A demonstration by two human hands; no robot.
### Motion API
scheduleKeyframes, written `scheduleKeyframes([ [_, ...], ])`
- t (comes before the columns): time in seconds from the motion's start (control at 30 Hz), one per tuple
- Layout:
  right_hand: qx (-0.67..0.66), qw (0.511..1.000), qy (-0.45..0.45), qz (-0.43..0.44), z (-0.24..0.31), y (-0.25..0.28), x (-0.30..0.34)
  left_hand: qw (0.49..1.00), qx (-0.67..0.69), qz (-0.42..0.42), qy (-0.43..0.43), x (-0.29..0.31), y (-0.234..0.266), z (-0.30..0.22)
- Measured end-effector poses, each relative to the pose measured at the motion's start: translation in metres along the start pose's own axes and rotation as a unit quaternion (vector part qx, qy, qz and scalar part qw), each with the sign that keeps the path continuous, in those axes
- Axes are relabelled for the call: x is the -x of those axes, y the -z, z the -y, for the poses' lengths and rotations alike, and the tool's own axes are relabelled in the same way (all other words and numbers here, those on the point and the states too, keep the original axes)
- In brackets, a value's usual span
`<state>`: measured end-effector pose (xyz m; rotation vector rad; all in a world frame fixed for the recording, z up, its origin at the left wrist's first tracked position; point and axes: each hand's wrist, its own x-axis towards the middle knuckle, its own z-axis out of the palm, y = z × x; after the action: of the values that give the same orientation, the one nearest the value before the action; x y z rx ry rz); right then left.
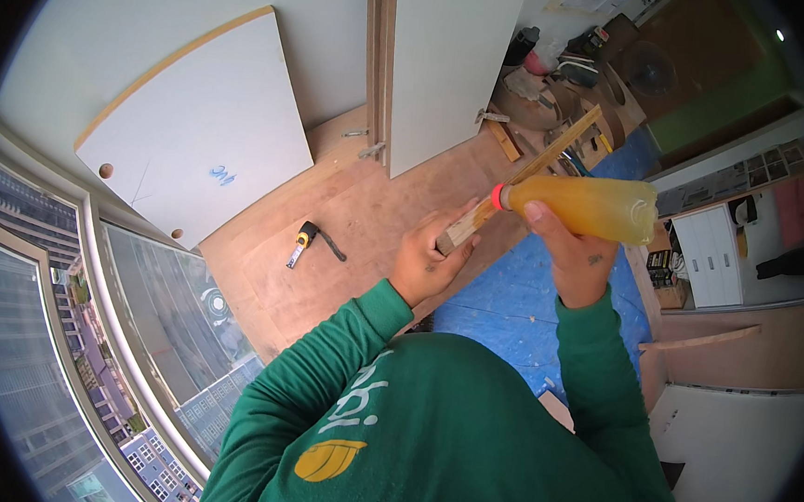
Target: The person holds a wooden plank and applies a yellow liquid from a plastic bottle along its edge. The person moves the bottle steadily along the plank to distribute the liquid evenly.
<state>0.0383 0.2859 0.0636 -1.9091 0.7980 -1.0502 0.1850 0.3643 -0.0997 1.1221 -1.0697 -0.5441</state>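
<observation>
My left hand [428,257] is closed around the near end of a long, narrow wooden strip [568,143], which slants up and away to the right. My right hand [577,256] grips a clear plastic bottle [584,206] filled with yellow-amber liquid, perhaps glue. The bottle lies on its side. Its neck, with a red ring, points left and meets the strip in this view; whether they touch I cannot tell. Both forearms are in green sleeves.
A tape measure [306,235] lies on the wooden floor, left of my hands. A white panel [207,135] leans on the wall by the window [153,276]. Blue sheeting [501,300] covers floor on the right. Tools and clutter [553,84] crowd the far right.
</observation>
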Motion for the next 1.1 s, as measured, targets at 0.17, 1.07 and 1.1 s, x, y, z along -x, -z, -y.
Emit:
scheduleKeyframes([
  [0.17, 0.01, 1.0, 0.013, 0.018, 0.007, -0.012, 0.007, 1.0, -0.003, -0.007, -0.011, -0.002, 0.001, 0.001],
  [1.07, 0.043, 0.999, 0.005, 0.017, 0.012, -0.021, -0.016, 1.0, -0.003, -0.021, -0.012, -0.007, 0.007, 0.002],
  [1.1, 0.036, 0.999, -0.009, 0.018, 0.012, -0.02, -0.015, 1.0, -0.005, -0.022, -0.01, -0.007, 0.007, 0.002],
])
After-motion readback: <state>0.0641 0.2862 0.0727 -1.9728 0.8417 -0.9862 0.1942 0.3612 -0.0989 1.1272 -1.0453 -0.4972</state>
